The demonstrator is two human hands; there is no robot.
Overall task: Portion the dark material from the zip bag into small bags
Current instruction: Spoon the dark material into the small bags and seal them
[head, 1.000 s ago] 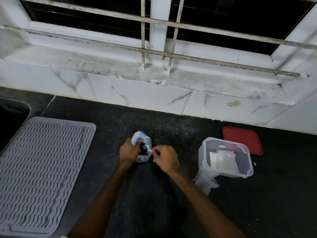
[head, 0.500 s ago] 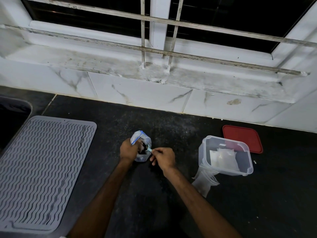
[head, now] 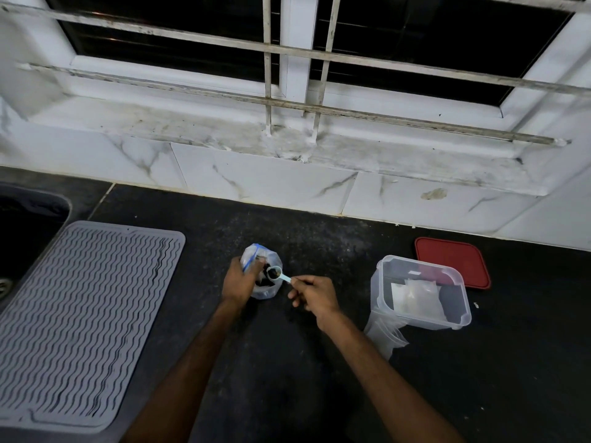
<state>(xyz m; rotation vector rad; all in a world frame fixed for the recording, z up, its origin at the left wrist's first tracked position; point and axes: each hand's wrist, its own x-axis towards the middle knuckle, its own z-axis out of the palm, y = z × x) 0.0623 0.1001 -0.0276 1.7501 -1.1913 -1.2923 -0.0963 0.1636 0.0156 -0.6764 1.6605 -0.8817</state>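
A clear zip bag (head: pixel 268 290) with a blue seal strip stands on the black counter, with dark material inside it. My left hand (head: pixel 238 281) grips the bag's mouth from the left and holds it open. My right hand (head: pixel 315 295) pinches the handle of a small light-blue scoop (head: pixel 279 274). The scoop's bowl is full of dark material and sits at the bag's opening. Small clear bags (head: pixel 385 337) lie by a clear plastic container (head: pixel 460 318) to the right, and more pale bags (head: pixel 415 298) lie inside it.
A red lid (head: pixel 452 262) lies behind the container near the tiled wall. A grey ribbed drying mat (head: pixel 76 318) covers the counter at the left, beside a dark sink (head: pixel 28 225). A barred window and dirty sill run along the back.
My right hand has drawn back to the right and lifted the scoop, now loaded with dark material, up to the bag's mouth. My left hand still holds the bag.
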